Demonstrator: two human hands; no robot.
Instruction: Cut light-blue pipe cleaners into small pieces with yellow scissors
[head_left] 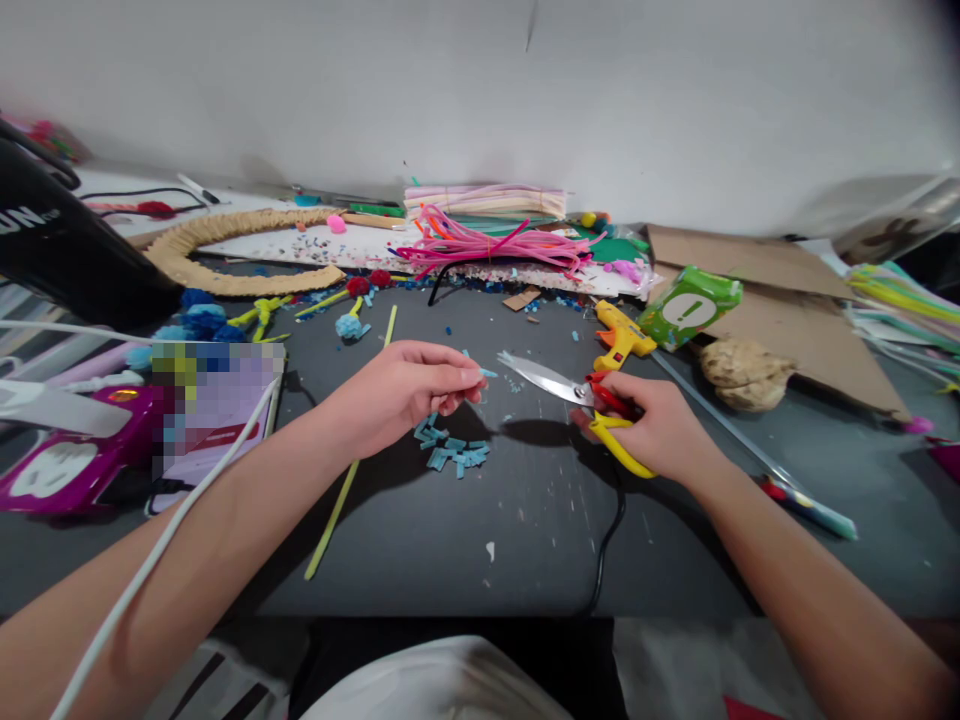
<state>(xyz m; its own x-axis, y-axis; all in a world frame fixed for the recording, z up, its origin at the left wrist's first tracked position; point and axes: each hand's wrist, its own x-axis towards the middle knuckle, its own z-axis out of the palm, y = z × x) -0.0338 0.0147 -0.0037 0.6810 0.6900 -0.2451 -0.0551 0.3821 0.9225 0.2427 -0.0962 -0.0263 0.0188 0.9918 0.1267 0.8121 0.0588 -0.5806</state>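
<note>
Between its thumb and fingers, my left hand point(409, 395) pinches a small light-blue strip point(487, 373), whose tip pokes out toward the right. My right hand point(652, 425) grips scissors point(551, 380) by their red and yellow handles. The blades point left at the strip, a short gap away from it, and look nearly closed. Below my left fingers lies a pile of cut light-blue pieces point(457, 455) on the dark grey table point(525, 560). A yellow-green pipe cleaner point(330, 530) lies partly under my left wrist.
A yellow glue gun point(622, 335), a green packet point(690, 305) and cardboard point(817, 340) lie at the right. Pink pipe cleaners point(495, 245) sit at the back, beside a curved tan ring point(187, 265). A black bottle point(67, 230) stands left; a white cable point(180, 530) crosses my left forearm.
</note>
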